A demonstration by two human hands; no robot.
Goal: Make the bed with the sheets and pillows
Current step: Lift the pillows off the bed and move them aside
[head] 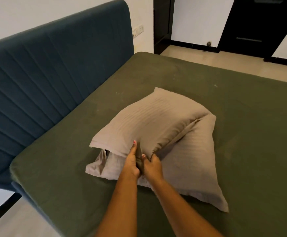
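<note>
Two taupe striped pillows lie stacked on the bed's dark green sheet (207,79). The upper pillow (149,122) rests tilted across the lower pillow (192,165). My left hand (131,161) and my right hand (153,165) sit side by side at the upper pillow's near edge. Both grip a bunched fold of its case between fingers and thumb. The lower pillow's open end shows at the left under the upper one.
A dark blue padded headboard (42,79) runs along the left side of the bed. Beyond the bed are pale floor (190,52), a white wall with a socket (138,30), and dark doors (259,23). The bed's near corner (19,171) is at lower left.
</note>
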